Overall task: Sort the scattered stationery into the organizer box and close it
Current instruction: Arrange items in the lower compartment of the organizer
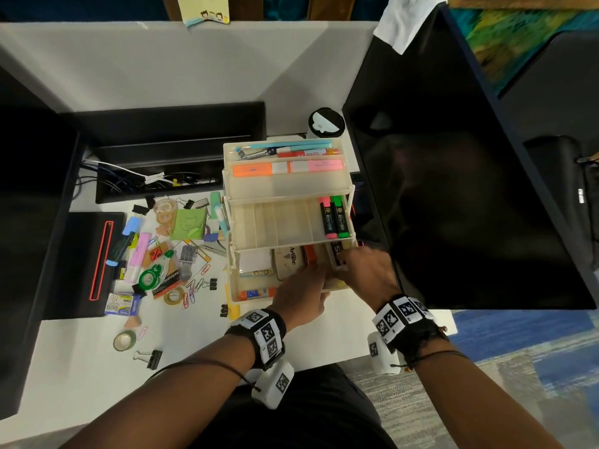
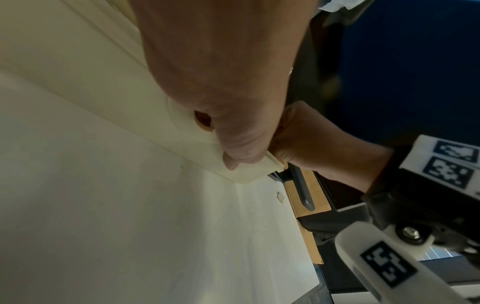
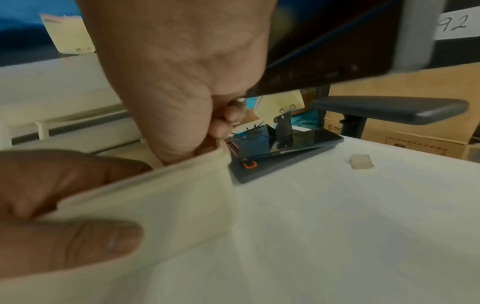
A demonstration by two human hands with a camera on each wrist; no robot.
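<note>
Left hand (image 1: pixel 299 298) is gripping the front rim of the tiered organizer box (image 1: pixel 334 183), thumb outside, while right hand (image 1: pixel 366 270) is reaching into its bottom compartment, fingers curled, their hold unclear.

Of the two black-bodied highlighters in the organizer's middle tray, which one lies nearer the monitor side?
The green-capped highlighter: it lies at the tray's right edge, toward the monitor, while the pink-capped highlighter lies just left of it.

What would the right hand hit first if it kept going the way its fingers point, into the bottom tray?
Probably the black box in the organizer's bottom tray: the right hand's fingertips already seem to touch it. Depth is unclear.
</note>
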